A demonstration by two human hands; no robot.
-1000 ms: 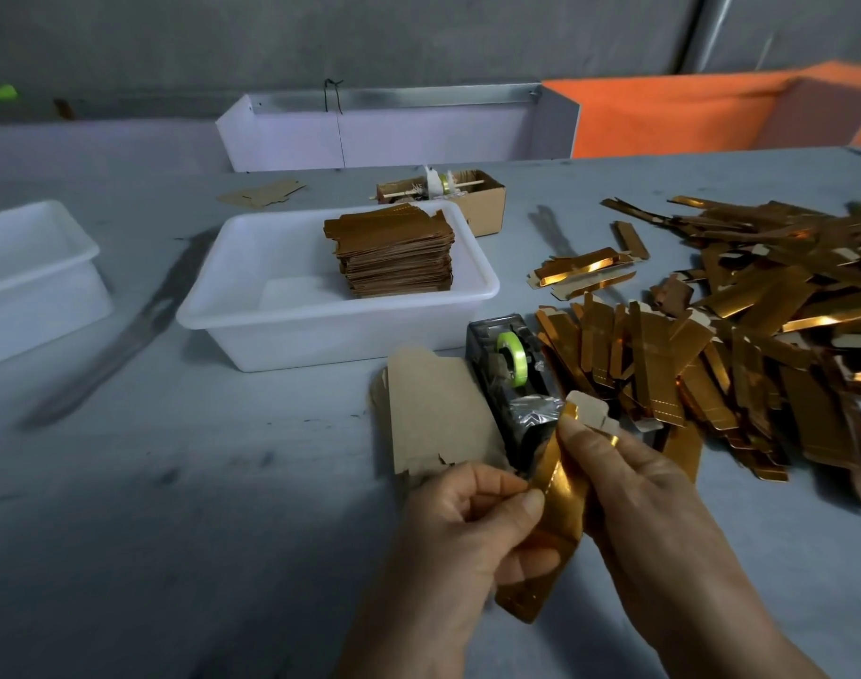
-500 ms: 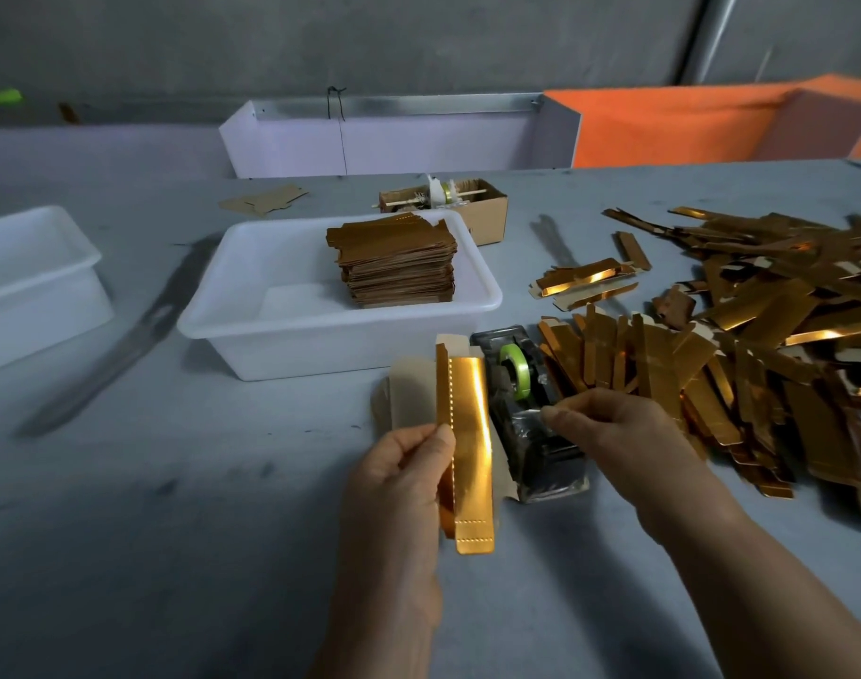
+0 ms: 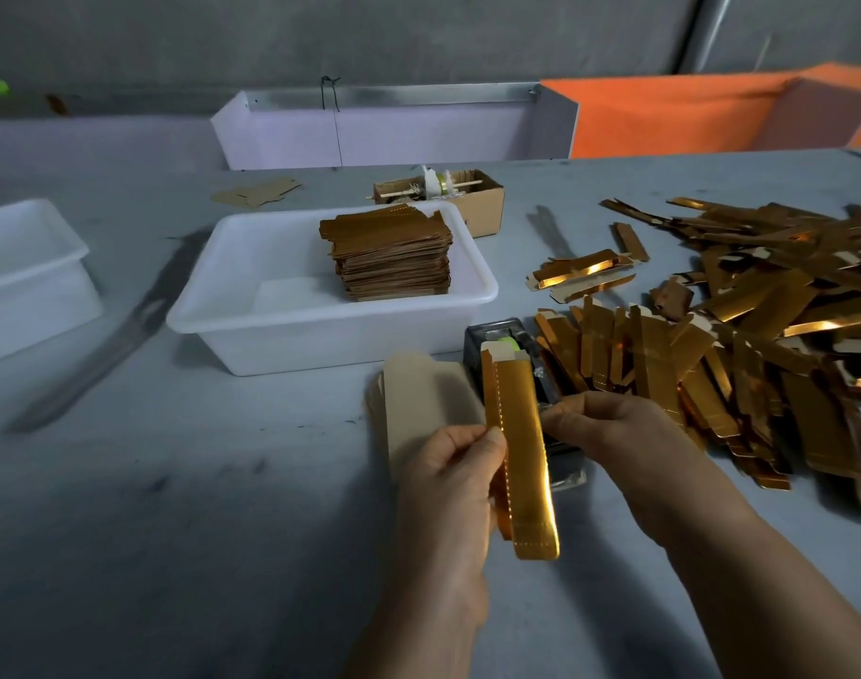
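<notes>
Upright above the near middle of the grey table (image 3: 173,531), a flat gold foil carton (image 3: 521,458) is held in the left hand (image 3: 448,482), pinched at its left edge between thumb and fingers. Just behind the carton stands a tape dispenser (image 3: 477,343). The right hand (image 3: 609,433) is kept apart from the left. Its thumb and forefinger are closed on what looks like an end of clear tape (image 3: 545,408) at the dispenser's near end. Beige card blanks (image 3: 423,394) are laid just left of the dispenser. Farther back, a stack of folded cartons (image 3: 394,257) is kept in a white tub (image 3: 320,330). A loose pile of gold cartons (image 3: 761,335) is spread at the right.
</notes>
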